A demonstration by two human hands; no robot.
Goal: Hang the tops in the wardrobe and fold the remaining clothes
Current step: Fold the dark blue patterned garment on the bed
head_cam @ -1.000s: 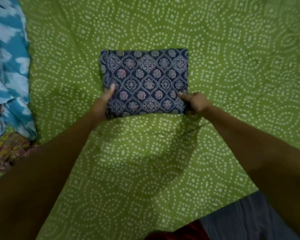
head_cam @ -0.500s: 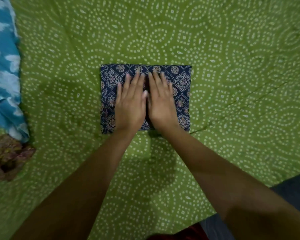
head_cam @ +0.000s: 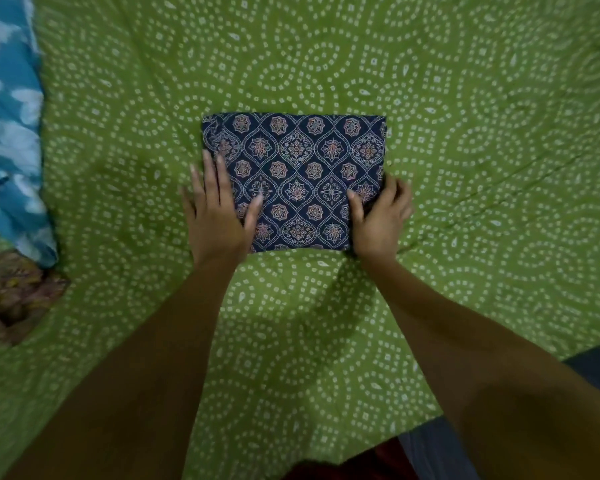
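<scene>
A navy garment with a floral lattice print [head_cam: 302, 168] lies folded into a neat rectangle in the middle of the green dotted bedsheet [head_cam: 482, 133]. My left hand [head_cam: 215, 216] rests flat along its left edge, fingers straight and thumb lying on the cloth. My right hand [head_cam: 381, 220] holds the lower right edge, with the thumb on top and the fingers curled round the side.
A blue and white garment [head_cam: 7, 133] lies bunched at the left edge, with a crumpled multicoloured cloth [head_cam: 11, 296] below it. Dark grey fabric [head_cam: 596, 368] shows at the lower right past the sheet's edge, and something red [head_cam: 361, 465] at the bottom.
Both hands have slid apart from the middle of the folded garment, where they pressed flat, to its left and right edges. The right hand now grips the edge.
</scene>
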